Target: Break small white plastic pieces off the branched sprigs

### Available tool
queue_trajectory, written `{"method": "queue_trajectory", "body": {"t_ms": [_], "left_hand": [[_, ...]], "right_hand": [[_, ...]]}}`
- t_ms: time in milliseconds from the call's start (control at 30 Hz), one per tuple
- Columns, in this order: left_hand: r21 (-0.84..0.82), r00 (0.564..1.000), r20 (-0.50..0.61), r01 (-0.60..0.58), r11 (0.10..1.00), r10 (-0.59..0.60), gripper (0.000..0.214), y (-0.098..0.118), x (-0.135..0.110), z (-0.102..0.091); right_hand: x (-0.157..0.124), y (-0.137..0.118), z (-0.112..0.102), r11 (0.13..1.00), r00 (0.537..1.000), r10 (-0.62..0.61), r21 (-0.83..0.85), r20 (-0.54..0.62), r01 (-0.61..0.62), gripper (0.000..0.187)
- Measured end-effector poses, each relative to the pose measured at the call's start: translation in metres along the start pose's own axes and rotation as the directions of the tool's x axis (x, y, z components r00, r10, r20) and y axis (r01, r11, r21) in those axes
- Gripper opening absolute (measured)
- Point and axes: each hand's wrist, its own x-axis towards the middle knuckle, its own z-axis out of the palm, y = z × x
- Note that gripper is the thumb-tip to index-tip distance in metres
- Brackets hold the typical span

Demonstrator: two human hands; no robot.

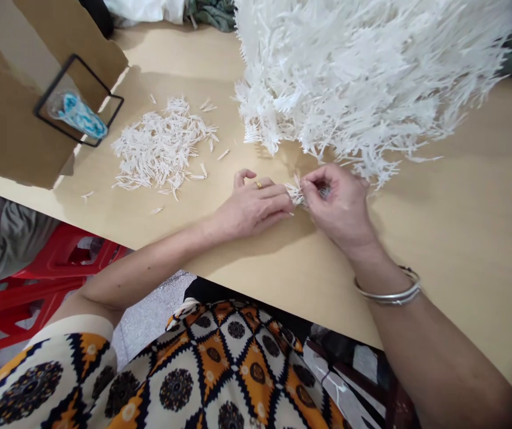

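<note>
My left hand point(260, 205), wearing a gold ring, lies low over the table with its fingers bent together on a small bunch of white plastic sprigs point(296, 193). Its thumb stands apart from the fingers. From the other side of that bunch, my right hand point(339, 199) pinches a thin white piece between thumb and forefinger. The exact grip under the left fingertips is partly hidden. Just beyond both hands rises a big heap of white branching plastic sprigs point(354, 77). To the left lies a loose pile of small white forked pieces point(162, 146).
At the back left stands a cardboard box point(10, 101), with a black wire holder point(115, 107) in front carrying a clear cup point(77, 113) with something blue and white. Red plastic stools point(68, 256) stand below the table's left edge. A few stray pieces lie around the pile.
</note>
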Motion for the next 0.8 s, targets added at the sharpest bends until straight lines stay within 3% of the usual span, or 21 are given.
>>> {"method": "queue_trajectory", "body": {"t_ms": [67, 100, 167, 200, 233, 267, 333, 400, 467, 567, 800], "left_hand": [[0.016, 0.976, -0.136, 0.172, 0.985, -0.168, 0.028, -0.008, 0.001, -0.002], [0.027, 0.932, -0.236, 0.288, 0.957, -0.274, 0.026, -0.013, 0.001, -0.003], [0.030, 0.789, -0.437, 0.492, 0.870, -0.431, 0.024, -0.023, 0.000, -0.006], [0.026, 0.728, -0.506, 0.549, 0.836, -0.463, 0.026, -0.026, -0.002, -0.007], [0.026, 0.700, -0.541, 0.568, 0.823, -0.466, 0.030, -0.027, -0.003, -0.008], [0.034, 0.707, -0.545, 0.555, 0.831, -0.450, 0.034, -0.025, -0.004, -0.008], [0.067, 0.797, -0.464, 0.466, 0.882, -0.386, 0.040, -0.017, -0.004, -0.008], [0.077, 0.900, -0.300, 0.352, 0.933, -0.315, 0.044, -0.006, -0.003, -0.005], [0.046, 0.952, -0.152, 0.276, 0.960, -0.267, 0.043, 0.001, -0.001, -0.003], [-0.009, 0.968, -0.060, 0.242, 0.970, -0.242, 0.030, 0.005, 0.002, -0.002], [-0.051, 0.971, -0.056, 0.230, 0.972, -0.232, 0.010, 0.002, 0.003, -0.001]], "right_hand": [[0.002, 0.003, -0.004, 0.994, 0.999, 0.044, 0.104, -0.019, -0.042, 0.002], [0.002, 0.003, -0.005, 0.986, 0.998, 0.060, 0.159, -0.024, -0.055, 0.002], [0.000, -0.003, -0.007, 0.965, 0.999, 0.048, 0.260, 0.001, -0.046, 0.003], [-0.001, -0.006, -0.007, 0.955, 0.999, 0.035, 0.295, 0.013, -0.037, 0.004], [-0.002, -0.009, -0.007, 0.948, 0.999, 0.024, 0.316, 0.023, -0.030, 0.005], [-0.003, -0.012, -0.007, 0.945, 0.999, 0.015, 0.325, 0.032, -0.024, 0.006], [-0.005, -0.015, -0.007, 0.948, 0.999, 0.000, 0.317, 0.048, -0.015, 0.007], [-0.007, -0.016, -0.006, 0.956, 0.998, -0.020, 0.295, 0.061, 0.001, 0.008], [-0.008, -0.017, -0.005, 0.967, 0.997, -0.045, 0.253, 0.058, 0.029, 0.009], [-0.009, -0.018, -0.005, 0.981, 0.996, -0.081, 0.179, 0.040, 0.073, 0.008], [-0.008, -0.023, -0.003, 0.991, 0.991, -0.100, 0.101, 0.094, 0.090, 0.007]]}}
